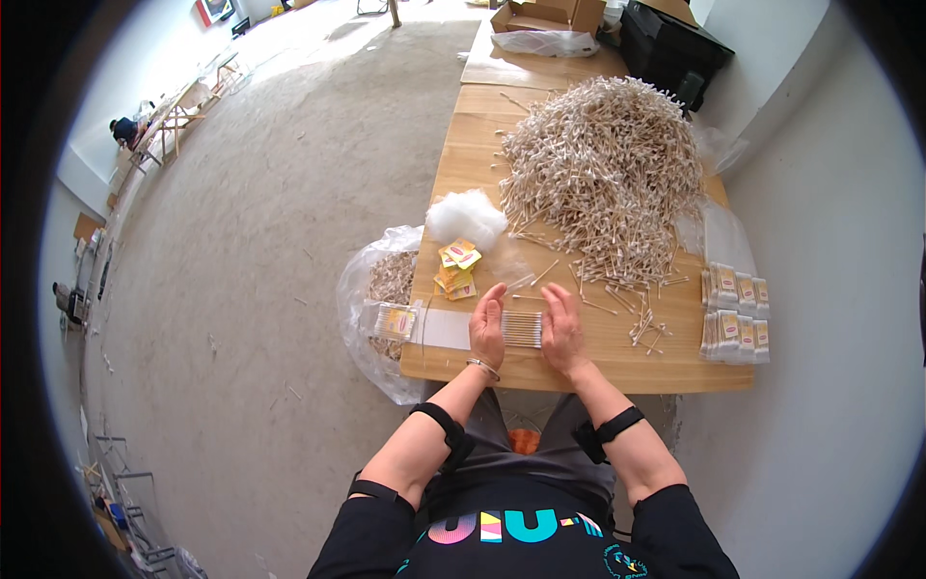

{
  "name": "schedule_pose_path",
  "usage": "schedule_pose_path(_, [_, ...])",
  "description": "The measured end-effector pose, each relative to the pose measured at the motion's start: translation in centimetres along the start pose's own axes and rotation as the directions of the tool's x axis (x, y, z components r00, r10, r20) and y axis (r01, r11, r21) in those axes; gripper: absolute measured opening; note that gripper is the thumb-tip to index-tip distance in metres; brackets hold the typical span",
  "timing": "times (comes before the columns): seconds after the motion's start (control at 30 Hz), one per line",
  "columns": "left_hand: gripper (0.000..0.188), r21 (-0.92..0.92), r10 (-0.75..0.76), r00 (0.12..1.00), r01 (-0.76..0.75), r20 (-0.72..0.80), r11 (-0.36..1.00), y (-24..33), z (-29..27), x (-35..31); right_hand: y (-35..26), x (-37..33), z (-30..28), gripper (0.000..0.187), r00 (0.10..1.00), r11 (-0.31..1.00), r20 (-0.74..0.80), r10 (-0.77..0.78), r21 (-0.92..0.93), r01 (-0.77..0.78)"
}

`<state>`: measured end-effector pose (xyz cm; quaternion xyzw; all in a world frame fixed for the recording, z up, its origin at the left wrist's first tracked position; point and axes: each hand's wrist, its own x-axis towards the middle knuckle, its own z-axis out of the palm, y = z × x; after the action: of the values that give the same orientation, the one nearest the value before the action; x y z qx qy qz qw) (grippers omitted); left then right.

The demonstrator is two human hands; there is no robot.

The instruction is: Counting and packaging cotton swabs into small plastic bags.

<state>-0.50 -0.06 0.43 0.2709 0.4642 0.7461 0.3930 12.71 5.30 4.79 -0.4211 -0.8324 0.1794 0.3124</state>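
Observation:
A neat row of cotton swabs (523, 329) lies side by side near the table's front edge, between my two hands. My left hand (488, 328) stands on edge at the left ends of the swabs, fingers stretched out. On the opposite side my right hand (561, 326) mirrors it, palm turned inward and fingers extended. Both palms are at or against the swab tips, which they hide; contact cannot be made out fully. A white strip (446, 329) runs leftward from under my left hand to a clear packet of swabs (394, 321) with a yellow card.
A big heap of loose swabs (608, 174) covers the table's far right. Yellow cards (457, 270) and white cotton wool (467, 216) lie beyond my left hand. Filled packets (735, 314) are stacked at right. A plastic bag of swabs (362, 280) stands beside the table's left edge.

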Motion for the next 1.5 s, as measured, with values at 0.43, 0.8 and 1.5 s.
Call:
schedule_pose_path(0.43, [0.043, 0.098, -0.01, 0.999, 0.005, 0.048, 0.995, 0.3, 0.3, 0.0, -0.9, -2.0, 2.4, 0.05, 0.988, 0.834, 0.098, 0.12, 0.53, -0.154])
schedule_pose_path(0.8, [0.049, 0.004, -0.096, 0.99, 0.096, 0.101, 0.995, 1.3, 0.4, -0.3, -1.9, -3.9, 1.4, 0.087, 0.916, 0.944, 0.397, 0.061, -0.321, 0.076])
schedule_pose_path(1.5, [0.036, 0.445, 0.077, 0.974, -0.167, 0.214, 0.88, 2.8, -1.7, -2.0, -2.4, -4.1, 1.6, 0.096, 0.923, 0.945, 0.381, 0.059, -0.318, 0.07])
